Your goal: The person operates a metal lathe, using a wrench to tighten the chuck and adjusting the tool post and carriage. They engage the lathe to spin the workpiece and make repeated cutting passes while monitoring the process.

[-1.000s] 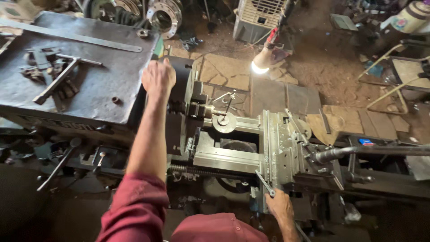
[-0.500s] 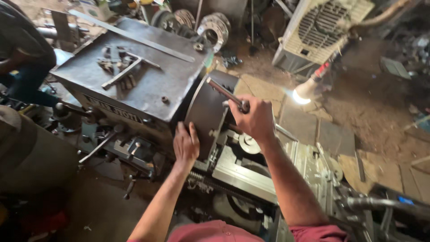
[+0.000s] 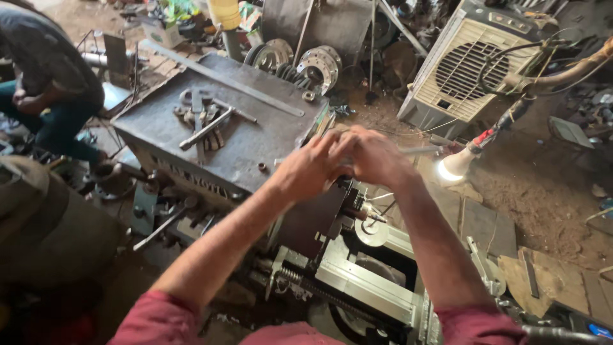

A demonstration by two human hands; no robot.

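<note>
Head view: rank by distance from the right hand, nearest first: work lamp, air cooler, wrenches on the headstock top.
From the right hand:
1. Work lamp, lit, just to its right.
2. Wrenches, to its left on the lathe headstock top.
3. Air cooler, beyond and to its right, on the floor.

The wrenches and the cooler are close to call.

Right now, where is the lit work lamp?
The work lamp shines right of both hands, just below the air cooler, over the dirt floor beside the lathe.
</note>
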